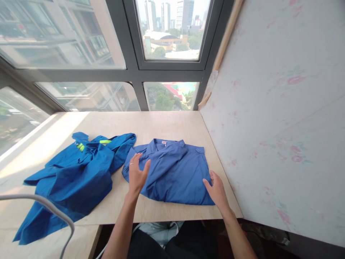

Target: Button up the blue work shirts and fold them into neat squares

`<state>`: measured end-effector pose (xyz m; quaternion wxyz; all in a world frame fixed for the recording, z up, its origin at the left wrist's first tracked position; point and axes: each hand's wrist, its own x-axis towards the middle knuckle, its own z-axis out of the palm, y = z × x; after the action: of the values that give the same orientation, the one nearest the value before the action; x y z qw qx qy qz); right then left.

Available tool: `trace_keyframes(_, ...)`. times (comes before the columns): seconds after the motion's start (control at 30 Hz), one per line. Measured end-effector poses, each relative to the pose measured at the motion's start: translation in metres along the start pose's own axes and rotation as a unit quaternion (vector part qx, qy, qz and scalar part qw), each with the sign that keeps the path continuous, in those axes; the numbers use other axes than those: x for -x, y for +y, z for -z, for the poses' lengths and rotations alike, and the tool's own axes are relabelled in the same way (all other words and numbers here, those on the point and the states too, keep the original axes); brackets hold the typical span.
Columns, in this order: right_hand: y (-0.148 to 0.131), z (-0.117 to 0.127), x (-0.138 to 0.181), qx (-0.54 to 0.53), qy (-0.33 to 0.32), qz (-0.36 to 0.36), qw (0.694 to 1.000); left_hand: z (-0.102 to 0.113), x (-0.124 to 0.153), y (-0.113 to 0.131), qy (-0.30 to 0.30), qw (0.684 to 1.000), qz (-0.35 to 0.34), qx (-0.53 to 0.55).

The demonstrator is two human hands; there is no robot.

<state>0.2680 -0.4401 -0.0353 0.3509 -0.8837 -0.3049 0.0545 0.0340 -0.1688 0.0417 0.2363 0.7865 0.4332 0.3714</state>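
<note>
On the desk (pixel 172 124): folded shirt (pixel 175 172) lies flat.
Left hand (pixel 137 174): fingers released, spread over its left edge.
Right hand (pixel 217 190): fingers released, against right corner, probably to square the fold.

I can read no text anywhere here. The small white neck label (pixel 164 142) inside the collar of the folded blue shirt (pixel 175 172) in front of me carries some red print, but it is too small for me to make out any letters or numbers.
</note>
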Motion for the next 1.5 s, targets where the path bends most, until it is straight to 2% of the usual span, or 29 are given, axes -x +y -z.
trace_keyframes(0.1, -0.016, 0.001, -0.026, 0.026, -0.017, -0.012, 0.999, -0.037, -0.017, 0.015, -0.103, 0.993, -0.042, -0.046)
trace_keyframes(0.2, -0.034, 0.004, -0.052, 0.092, -0.069, -0.060, 0.992, -0.067, -0.036, 0.017, -0.216, 0.967, -0.033, -0.133)
trace_keyframes(0.3, -0.046, 0.011, -0.072, 0.157, -0.145, -0.098, 0.972, -0.079, -0.048, 0.017, -0.306, 0.935, -0.014, -0.178)
trace_keyframes(0.4, -0.050, 0.021, -0.087, 0.180, -0.180, -0.090, 0.963, -0.075, -0.054, 0.019, -0.308, 0.935, -0.014, -0.178)
trace_keyframes(0.47, -0.052, 0.027, -0.098, 0.194, -0.174, -0.078, 0.962, -0.067, -0.060, 0.020, -0.260, 0.953, -0.017, -0.153)
trace_keyframes(0.5, -0.053, 0.030, -0.105, 0.199, -0.166, -0.074, 0.963, -0.063, -0.066, 0.021, -0.218, 0.968, -0.014, -0.123)
trace_keyframes(0.57, -0.059, 0.036, -0.123, 0.195, -0.136, -0.060, 0.970, -0.055, -0.084, 0.021, -0.103, 0.994, 0.016, -0.019)
trace_keyframes(0.6, -0.063, 0.039, -0.133, 0.182, -0.111, -0.048, 0.976, -0.052, -0.096, 0.022, -0.045, 0.997, 0.045, 0.049)
trace_keyframes(0.67, -0.077, 0.046, -0.157, 0.128, -0.040, -0.013, 0.991, -0.046, -0.127, 0.026, 0.054, 0.973, 0.130, 0.185)
trace_keyframes(0.73, -0.097, 0.054, -0.178, 0.036, 0.067, 0.020, 0.997, -0.036, -0.162, 0.033, 0.152, 0.928, 0.190, 0.281)
trace_keyframes(0.8, -0.120, 0.064, -0.194, -0.091, 0.174, 0.067, 0.978, -0.022, -0.193, 0.043, 0.231, 0.902, 0.159, 0.329)
trace_keyframes(0.9, -0.147, 0.077, -0.201, -0.291, 0.244, 0.119, 0.917, 0.006, -0.213, 0.054, 0.279, 0.888, 0.093, 0.353)
trace_keyframes(1.0, -0.147, 0.081, -0.187, -0.428, 0.253, 0.126, 0.859, 0.026, -0.185, 0.051, 0.296, 0.865, 0.052, 0.401)
trace_keyframes(1.1, -0.114, 0.067, -0.153, -0.493, 0.216, 0.077, 0.839, 0.027, -0.120, 0.031, 0.261, 0.866, 0.103, 0.413)
trace_keyframes(1.2, -0.062, 0.042, -0.103, -0.498, 0.168, -0.012, 0.851, 0.016, -0.045, 0.001, 0.232, 0.882, 0.216, 0.350)
trace_keyframes(1.3, -0.012, 0.022, -0.049, -0.448, 0.123, -0.105, 0.879, 0.010, 0.017, -0.023, 0.180, 0.890, 0.340, 0.245)
trace_keyframes(1.4, 0.015, 0.019, -0.005, -0.393, 0.126, -0.171, 0.895, 0.017, 0.060, -0.035, 0.089, 0.904, 0.367, 0.200)
trace_keyframes(1.5, 0.019, 0.032, 0.021, -0.367, 0.140, -0.196, 0.898, 0.036, 0.085, -0.037, -0.035, 0.924, 0.341, 0.173)
